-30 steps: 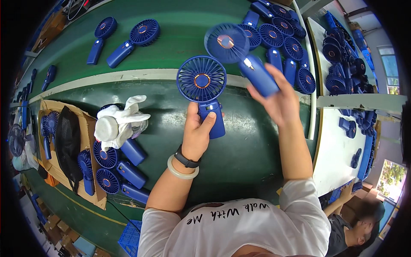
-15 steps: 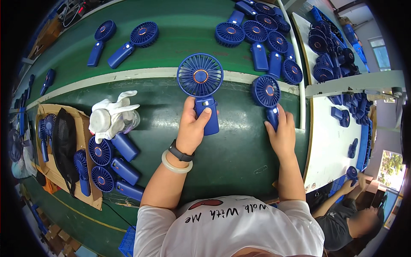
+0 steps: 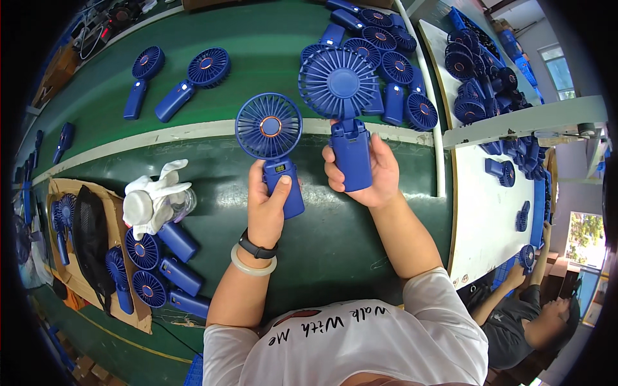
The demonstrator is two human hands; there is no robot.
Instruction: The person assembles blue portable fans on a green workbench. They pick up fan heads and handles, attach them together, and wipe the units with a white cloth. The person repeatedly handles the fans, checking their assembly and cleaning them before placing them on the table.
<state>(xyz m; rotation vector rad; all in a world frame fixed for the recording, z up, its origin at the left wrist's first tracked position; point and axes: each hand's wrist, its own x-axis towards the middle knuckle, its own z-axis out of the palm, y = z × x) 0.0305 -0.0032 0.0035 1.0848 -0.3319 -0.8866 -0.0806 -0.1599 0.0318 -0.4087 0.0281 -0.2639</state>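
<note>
My left hand [image 3: 268, 193] is closed round the handle of a blue handheld fan [image 3: 269, 126], its thumb on the front beside a small lit display. A second handheld fan [image 3: 339, 82] is in my right hand [image 3: 367, 170], its back turned up and its handle lying across the palm with the fingers wrapped round it. Both fans are upright, heads away from me, held close side by side above the green bench [image 3: 212, 154]. The right one partly hides a group of fans [image 3: 396, 67] lying beyond it.
Two fans [image 3: 207, 67] lie far left on the green belt [image 3: 270, 38]. A jar [image 3: 183, 202] draped with a white glove [image 3: 151, 196] stands left, by several fans and a cardboard box [image 3: 141, 318]. Right, a white table [image 3: 483, 219] bears more fans; a co-worker [image 3: 528, 321] sits beside it.
My right hand has lifted its fan, brought it left beside the other and turned its back upward. My left hand has shifted slightly left and nearer with its fan. The view has moved a little.
</note>
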